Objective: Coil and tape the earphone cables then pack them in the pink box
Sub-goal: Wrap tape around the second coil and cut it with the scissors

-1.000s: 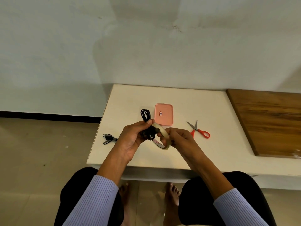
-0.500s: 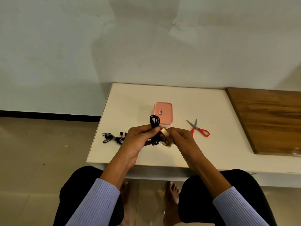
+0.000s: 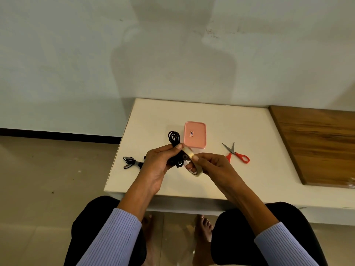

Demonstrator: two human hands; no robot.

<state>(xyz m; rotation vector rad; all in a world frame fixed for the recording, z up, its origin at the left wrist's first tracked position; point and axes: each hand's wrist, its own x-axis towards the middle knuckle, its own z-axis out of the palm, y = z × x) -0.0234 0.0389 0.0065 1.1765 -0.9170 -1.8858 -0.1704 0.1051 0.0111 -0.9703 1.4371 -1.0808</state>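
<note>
Meanwhile, the left hand [image 3: 156, 162] grips a coiled black earphone cable [image 3: 174, 139], long axis upright, above the table's front edge. Touching its right side, the right hand [image 3: 210, 166] pinches the tape roll [image 3: 192, 162]. Behind them, the pink box [image 3: 195, 134] sits lidded.

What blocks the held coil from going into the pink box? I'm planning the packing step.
The pink box has its lid on, so that closes the way in. The left hand grips the coiled earphone cable just in front of the box, and the right hand holds the tape roll. Nothing else lies between them.
</note>
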